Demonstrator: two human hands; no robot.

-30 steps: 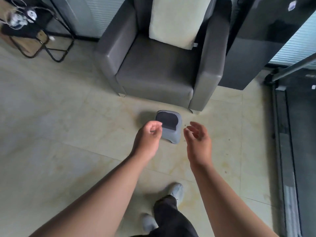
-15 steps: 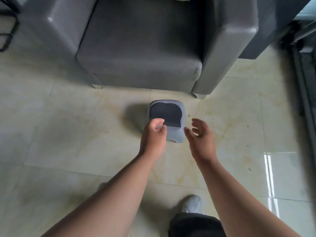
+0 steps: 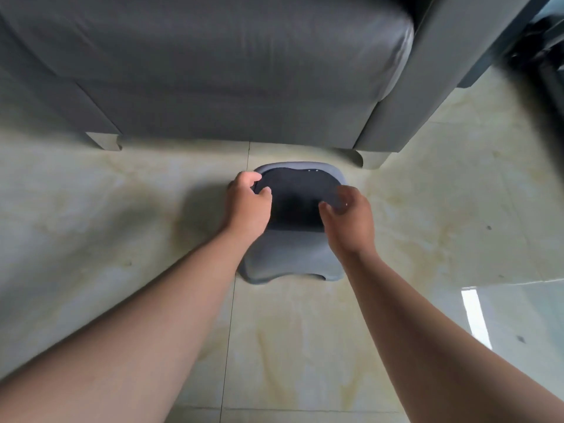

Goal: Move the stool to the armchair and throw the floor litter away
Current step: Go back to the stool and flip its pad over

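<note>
The stool point(image 3: 293, 254) sits just before the armchair point(image 3: 213, 71), directly under us. Our left hand point(image 3: 248, 206) curls on its left rim; our right hand point(image 3: 348, 218), blurred, hovers half-curled over its right side, grasp unclear.

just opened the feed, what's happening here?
A person is bent over a small grey stool that stands on the tiled floor just in front of a grey armchair. The left hand is curled over the stool's left edge; the right hand is at the right edge, blurred, so its contact is unclear. The stool sits on the floor, a narrow strip of tile between it and the chair. No litter is clearly visible, only a few dark specks at right.
</note>
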